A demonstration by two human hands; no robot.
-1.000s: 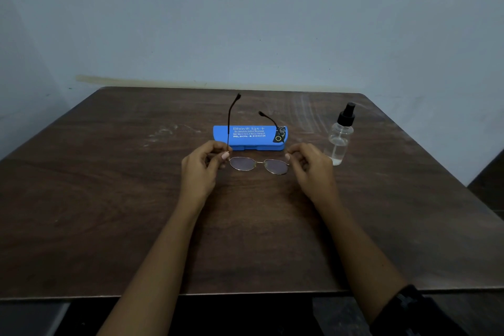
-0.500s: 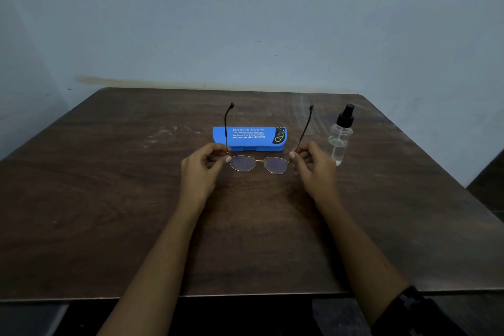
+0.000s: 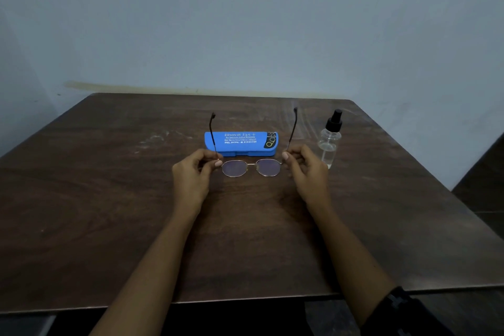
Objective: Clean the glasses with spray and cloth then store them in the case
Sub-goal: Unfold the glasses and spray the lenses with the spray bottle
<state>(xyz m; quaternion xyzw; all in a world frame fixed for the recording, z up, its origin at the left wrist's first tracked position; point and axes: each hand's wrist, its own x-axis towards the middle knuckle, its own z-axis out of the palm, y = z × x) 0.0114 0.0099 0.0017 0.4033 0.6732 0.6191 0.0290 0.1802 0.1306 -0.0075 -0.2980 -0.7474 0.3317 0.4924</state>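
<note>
Thin metal-framed glasses (image 3: 251,167) are held low over the table, lenses toward me and both dark temples unfolded, pointing away. My left hand (image 3: 192,176) pinches the left hinge and my right hand (image 3: 306,169) pinches the right hinge. Behind the glasses lies a shut blue case (image 3: 241,142) with white lettering. A clear spray bottle (image 3: 330,139) with a black nozzle stands upright to the right of the case, just beyond my right hand. I see no cloth.
The dark wooden table (image 3: 109,213) runs to a pale wall at the back; its front edge is near me and its right edge drops off beside the bottle. A dark band sits on my right wrist (image 3: 395,300).
The right temple has swung from folded across to fully unfolded, pointing away. My right hand shifted slightly outward at the hinge; my left hand kept its hold.
</note>
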